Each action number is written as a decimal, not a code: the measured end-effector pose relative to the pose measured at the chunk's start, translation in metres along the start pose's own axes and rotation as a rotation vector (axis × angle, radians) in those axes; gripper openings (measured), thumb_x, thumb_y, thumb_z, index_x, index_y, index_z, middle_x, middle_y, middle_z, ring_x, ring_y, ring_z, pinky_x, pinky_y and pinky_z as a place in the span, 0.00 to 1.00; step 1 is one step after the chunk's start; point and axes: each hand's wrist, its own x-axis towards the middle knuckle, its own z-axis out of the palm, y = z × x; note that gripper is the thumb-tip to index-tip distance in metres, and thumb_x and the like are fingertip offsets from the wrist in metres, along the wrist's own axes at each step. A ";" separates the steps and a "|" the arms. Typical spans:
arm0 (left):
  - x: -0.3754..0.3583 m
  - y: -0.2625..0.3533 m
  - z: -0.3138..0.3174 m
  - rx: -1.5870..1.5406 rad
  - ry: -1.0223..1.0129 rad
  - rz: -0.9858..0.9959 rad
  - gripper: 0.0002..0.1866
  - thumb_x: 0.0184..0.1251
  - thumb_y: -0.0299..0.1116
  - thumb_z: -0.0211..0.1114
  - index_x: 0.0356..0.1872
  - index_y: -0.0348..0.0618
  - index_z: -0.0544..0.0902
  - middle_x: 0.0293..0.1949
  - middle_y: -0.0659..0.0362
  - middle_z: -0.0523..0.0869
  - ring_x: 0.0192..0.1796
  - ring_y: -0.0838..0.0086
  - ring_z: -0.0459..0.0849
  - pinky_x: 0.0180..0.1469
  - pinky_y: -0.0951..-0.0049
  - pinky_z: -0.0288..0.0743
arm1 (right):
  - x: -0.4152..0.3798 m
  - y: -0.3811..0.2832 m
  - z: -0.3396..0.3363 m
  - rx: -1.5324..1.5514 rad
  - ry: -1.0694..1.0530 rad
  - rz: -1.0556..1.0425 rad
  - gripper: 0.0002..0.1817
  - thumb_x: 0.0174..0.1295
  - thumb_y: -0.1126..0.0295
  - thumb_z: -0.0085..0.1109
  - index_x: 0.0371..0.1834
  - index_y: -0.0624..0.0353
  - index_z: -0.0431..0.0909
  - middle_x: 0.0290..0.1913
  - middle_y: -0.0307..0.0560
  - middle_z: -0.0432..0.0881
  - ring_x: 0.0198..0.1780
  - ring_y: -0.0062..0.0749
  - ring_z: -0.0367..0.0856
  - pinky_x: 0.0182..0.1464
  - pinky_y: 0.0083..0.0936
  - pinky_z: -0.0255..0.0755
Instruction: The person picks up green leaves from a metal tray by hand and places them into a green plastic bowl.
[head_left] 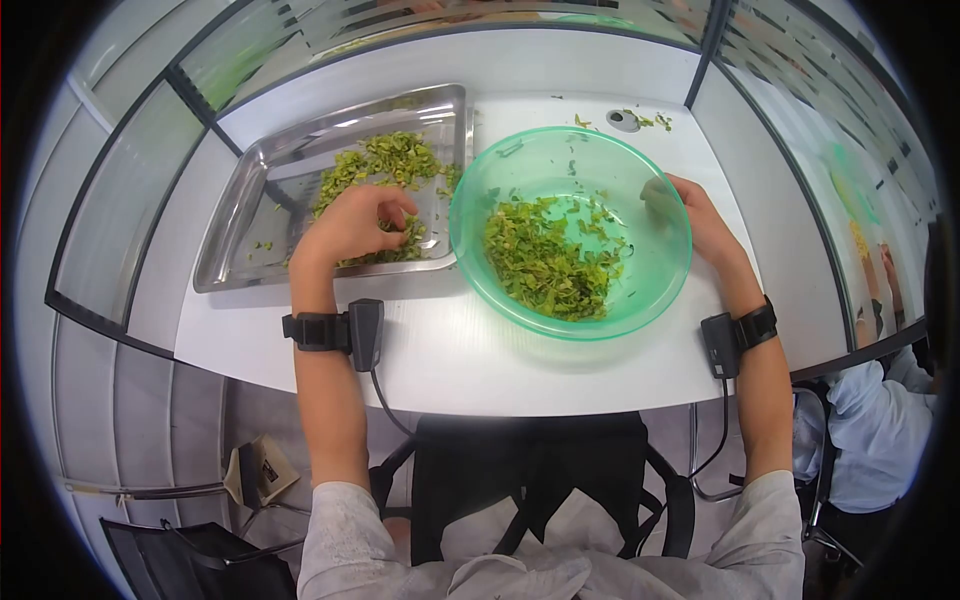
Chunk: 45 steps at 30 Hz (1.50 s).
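Observation:
My left hand is over the metal tray, its fingers and thumb curled together on a pinch of chopped green leaves. More chopped leaves lie spread across the tray's right half. To the right stands a translucent green plastic bowl with a heap of chopped leaves inside, mostly at its left and near side. My right hand grips the bowl's right edge; its fingers show dimly through the wall.
Both things stand on a white desk with raised panels around it. Scraps of leaf lie by a round cable hole at the back. A black device with a cable is strapped to each wrist. Another person's sleeve shows at right.

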 end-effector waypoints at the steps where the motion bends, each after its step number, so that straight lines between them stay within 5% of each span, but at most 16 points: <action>1: 0.000 0.000 0.000 0.006 0.007 0.005 0.17 0.43 0.22 0.69 0.40 0.41 0.84 0.29 0.59 0.86 0.33 0.72 0.82 0.42 0.71 0.76 | 0.000 0.000 0.001 0.010 0.008 -0.002 0.17 0.64 0.63 0.58 0.51 0.62 0.78 0.40 0.35 0.81 0.40 0.15 0.76 0.45 0.17 0.72; 13: 0.005 0.008 -0.001 -0.019 0.192 0.056 0.10 0.52 0.19 0.64 0.37 0.38 0.84 0.32 0.59 0.86 0.34 0.76 0.82 0.41 0.76 0.77 | 0.003 0.008 -0.002 0.019 -0.010 -0.014 0.15 0.64 0.63 0.58 0.47 0.62 0.79 0.39 0.35 0.81 0.40 0.16 0.76 0.44 0.17 0.72; 17: 0.015 0.043 0.013 -0.297 0.731 0.304 0.07 0.56 0.20 0.66 0.37 0.39 0.84 0.35 0.60 0.87 0.37 0.78 0.83 0.44 0.76 0.77 | 0.003 0.006 -0.004 -0.002 -0.033 -0.018 0.14 0.63 0.65 0.58 0.47 0.62 0.79 0.39 0.34 0.81 0.39 0.15 0.75 0.43 0.17 0.71; 20: 0.014 0.080 0.029 -0.422 0.595 0.327 0.08 0.54 0.22 0.69 0.37 0.40 0.84 0.34 0.59 0.87 0.38 0.75 0.84 0.44 0.74 0.76 | 0.000 -0.001 -0.001 0.018 -0.033 -0.006 0.13 0.63 0.67 0.58 0.47 0.62 0.79 0.39 0.34 0.81 0.39 0.15 0.76 0.44 0.16 0.71; 23: 0.014 0.080 0.037 -0.138 0.531 0.549 0.09 0.51 0.24 0.72 0.35 0.41 0.85 0.32 0.58 0.87 0.37 0.73 0.84 0.44 0.74 0.75 | 0.000 -0.003 0.000 0.015 -0.044 0.003 0.14 0.63 0.66 0.58 0.47 0.62 0.79 0.39 0.34 0.81 0.39 0.15 0.76 0.44 0.17 0.71; 27: 0.013 0.057 0.017 -0.226 0.588 0.428 0.07 0.49 0.24 0.72 0.30 0.41 0.85 0.29 0.60 0.86 0.33 0.74 0.82 0.41 0.76 0.74 | 0.000 -0.002 0.002 -0.009 0.005 0.010 0.14 0.63 0.65 0.58 0.47 0.63 0.79 0.39 0.36 0.81 0.40 0.17 0.76 0.45 0.19 0.71; 29: 0.011 0.041 0.007 -0.255 0.560 0.181 0.07 0.49 0.29 0.73 0.31 0.42 0.85 0.27 0.61 0.86 0.31 0.74 0.83 0.37 0.72 0.75 | -0.001 0.000 0.000 0.005 -0.003 0.010 0.15 0.63 0.65 0.58 0.47 0.63 0.79 0.39 0.36 0.82 0.40 0.18 0.76 0.45 0.19 0.71; 33: 0.006 0.010 0.002 0.042 0.263 0.018 0.10 0.49 0.29 0.73 0.34 0.40 0.85 0.29 0.58 0.87 0.32 0.73 0.84 0.39 0.74 0.76 | 0.004 0.005 -0.005 -0.020 -0.009 -0.035 0.14 0.63 0.66 0.59 0.48 0.62 0.79 0.39 0.35 0.81 0.40 0.17 0.76 0.44 0.18 0.72; 37: 0.004 0.008 0.006 0.003 0.052 -0.013 0.12 0.46 0.31 0.74 0.34 0.43 0.87 0.30 0.57 0.87 0.33 0.70 0.84 0.39 0.71 0.77 | 0.000 -0.001 0.001 0.038 0.003 0.032 0.14 0.63 0.67 0.60 0.48 0.61 0.79 0.39 0.34 0.81 0.39 0.15 0.77 0.43 0.17 0.72; 45: 0.010 0.008 0.019 0.034 0.036 0.016 0.11 0.47 0.29 0.69 0.35 0.46 0.86 0.33 0.56 0.88 0.37 0.64 0.86 0.40 0.68 0.78 | -0.001 -0.002 0.002 -0.049 0.022 0.041 0.13 0.63 0.65 0.58 0.47 0.60 0.80 0.37 0.33 0.81 0.38 0.15 0.76 0.43 0.17 0.71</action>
